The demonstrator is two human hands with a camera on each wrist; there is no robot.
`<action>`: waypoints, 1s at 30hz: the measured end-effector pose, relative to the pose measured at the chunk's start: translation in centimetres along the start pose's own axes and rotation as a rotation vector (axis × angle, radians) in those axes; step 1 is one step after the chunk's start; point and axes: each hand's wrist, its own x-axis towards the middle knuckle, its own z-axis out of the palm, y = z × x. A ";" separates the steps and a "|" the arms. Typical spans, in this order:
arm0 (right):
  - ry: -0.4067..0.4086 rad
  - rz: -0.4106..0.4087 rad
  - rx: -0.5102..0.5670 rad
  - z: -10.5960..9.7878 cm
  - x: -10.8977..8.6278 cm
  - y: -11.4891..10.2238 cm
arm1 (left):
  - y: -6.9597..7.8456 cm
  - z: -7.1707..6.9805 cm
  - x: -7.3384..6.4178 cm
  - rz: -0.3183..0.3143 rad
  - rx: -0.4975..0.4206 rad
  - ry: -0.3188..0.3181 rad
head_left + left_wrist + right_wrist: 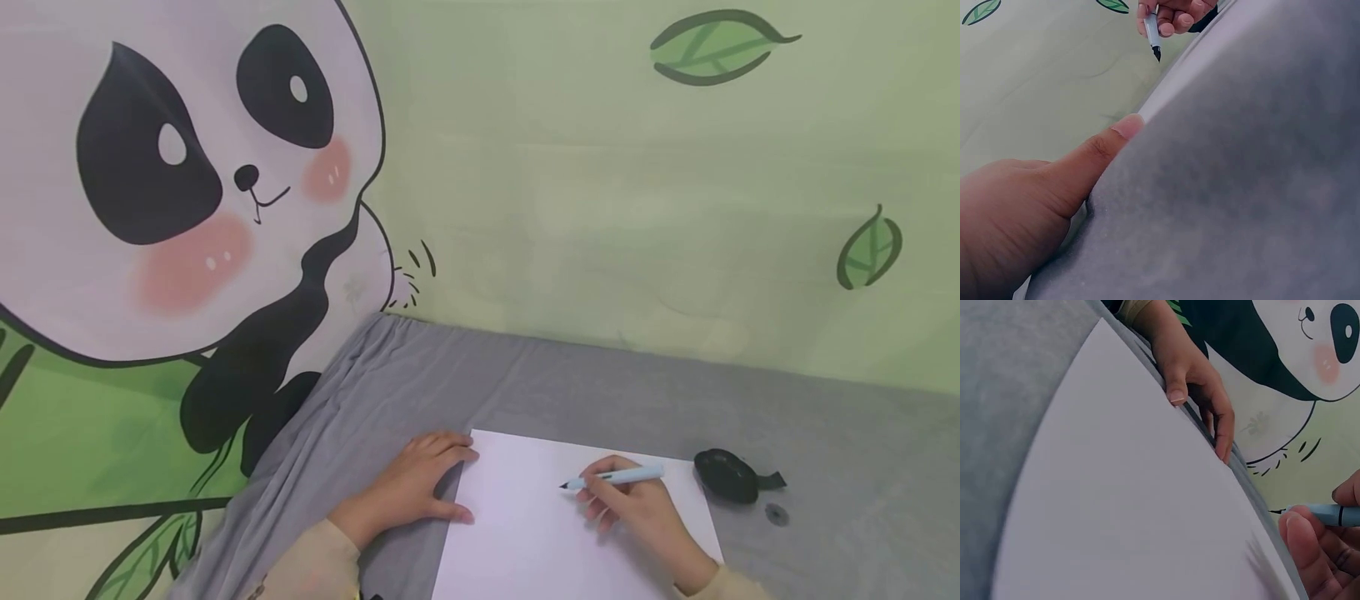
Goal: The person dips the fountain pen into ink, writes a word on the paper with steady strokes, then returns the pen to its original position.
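Note:
A blank white sheet of paper (517, 533) lies on the grey cloth. My left hand (416, 483) rests at its left edge, thumb and fingers spread apart, with the thumb and fingertips touching the margin. Over the upper right part of the sheet, my right hand (633, 508) pinches a light blue pen (637, 474) with a pointed black tip. That tip points left and hangs above the paper; in the right wrist view the pen (1325, 514) sits between thumb and fingers. No mark shows on the sheet.
Beside the sheet's right corner lies a black oval object (723, 477) with a short tab, and a small dark grey disc (777, 514) is near it. Grey cloth (570, 375) covers the surface up to a wall (562, 208) printed with a panda and leaves.

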 end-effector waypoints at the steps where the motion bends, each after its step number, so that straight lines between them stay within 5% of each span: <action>1: 0.014 0.011 0.000 0.0 0.0 0.0 | 0.0 0.0 0.1 0.003 0.004 0.003; 12: 0.191 0.073 0.010 0.9 0.1 0.6 | -0.2 -0.3 0.7 0.021 0.010 0.022; 30: 0.104 0.117 0.036 0.9 -0.1 1.2 | -0.2 0.4 0.2 0.051 0.022 0.065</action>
